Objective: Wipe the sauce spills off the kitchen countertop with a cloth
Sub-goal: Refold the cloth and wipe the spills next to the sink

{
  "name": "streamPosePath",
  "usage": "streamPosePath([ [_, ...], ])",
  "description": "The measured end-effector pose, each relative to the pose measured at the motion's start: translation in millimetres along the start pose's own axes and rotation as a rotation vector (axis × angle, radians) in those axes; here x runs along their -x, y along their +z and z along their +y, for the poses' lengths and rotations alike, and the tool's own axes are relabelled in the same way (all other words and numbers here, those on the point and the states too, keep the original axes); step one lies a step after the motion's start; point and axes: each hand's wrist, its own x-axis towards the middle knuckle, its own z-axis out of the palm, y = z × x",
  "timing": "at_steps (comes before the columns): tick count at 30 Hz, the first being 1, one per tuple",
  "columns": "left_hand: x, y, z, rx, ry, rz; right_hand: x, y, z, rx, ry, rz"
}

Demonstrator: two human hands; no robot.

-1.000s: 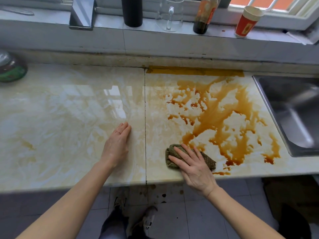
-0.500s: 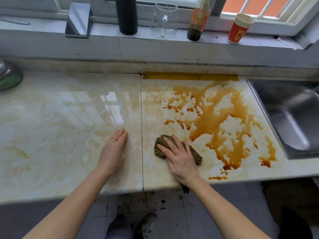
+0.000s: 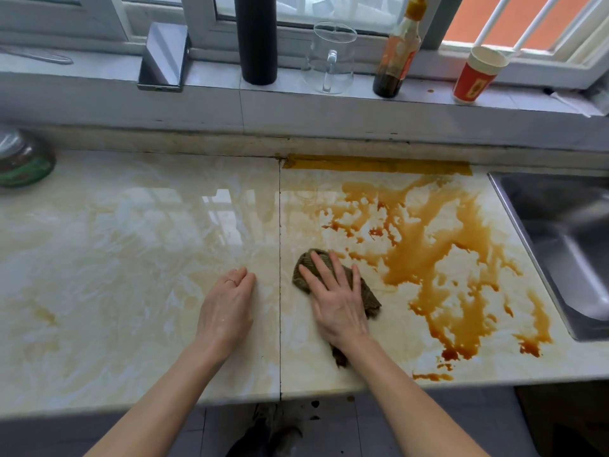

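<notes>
A wide brown sauce spill (image 3: 428,252) spreads over the right half of the pale marble countertop (image 3: 131,242), with drips near the front edge. My right hand (image 3: 336,298) presses flat, fingers straight, on a crumpled olive-green cloth (image 3: 369,296) just right of the counter's seam, at the spill's left margin. A corner of the cloth shows under my wrist. My left hand (image 3: 227,305) rests on the bare counter left of the seam, its fingertips bent under.
A steel sink (image 3: 566,252) lies at the right. On the window ledge stand a phone (image 3: 164,57), a black bottle (image 3: 257,37), a glass jug (image 3: 331,57), a sauce bottle (image 3: 397,54) and a red paper cup (image 3: 474,75). A lidded pot (image 3: 23,159) sits far left.
My right hand has slid the cloth to the left and away from the front edge, towards the seam. My left hand has stayed in place and its fingertips have bent under.
</notes>
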Motion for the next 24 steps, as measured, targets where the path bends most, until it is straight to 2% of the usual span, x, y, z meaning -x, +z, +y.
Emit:
streamPosePath([
  [2,-7.2,-5.8,4.7,-0.037,-0.006,-0.008,-17.8,-2.0,5.2,-0.004,0.051,-0.021],
  [6,-27.4,-12.0,5.5,-0.050,-0.018,-0.035,-26.4,-11.2,23.1,-0.068,0.376,0.042],
  [8,-37.1,-12.9,5.3,-0.041,-0.018,-0.030,-27.6,-11.9,10.7,-0.117,0.457,0.074],
  [10,-44.3,-13.0,6.1,-0.023,-0.016,-0.022,-30.2,-9.2,-16.2,-0.135,0.395,0.062],
  [12,-53.6,-12.5,8.5,0.011,-0.012,-0.017,-39.3,-2.9,-38.8,-0.126,0.246,0.005],
  [15,-66.0,-12.4,14.0,0.058,0.001,-0.010,-63.1,-0.6,-36.7,-0.069,0.117,-0.057],
  [18,-77.1,-12.3,16.5,0.087,0.010,-0.008,-80.0,-5.6,-8.1,-0.044,0.255,-0.060],
  [21,-85.4,-13.0,15.6,0.122,-0.002,0.008,-83.9,-9.0,-4.4,-0.110,0.463,0.048],
  [24,-92.1,-11.1,16.7,0.147,0.003,0.023,-91.6,-3.6,-28.4,-0.100,0.416,0.058],
])
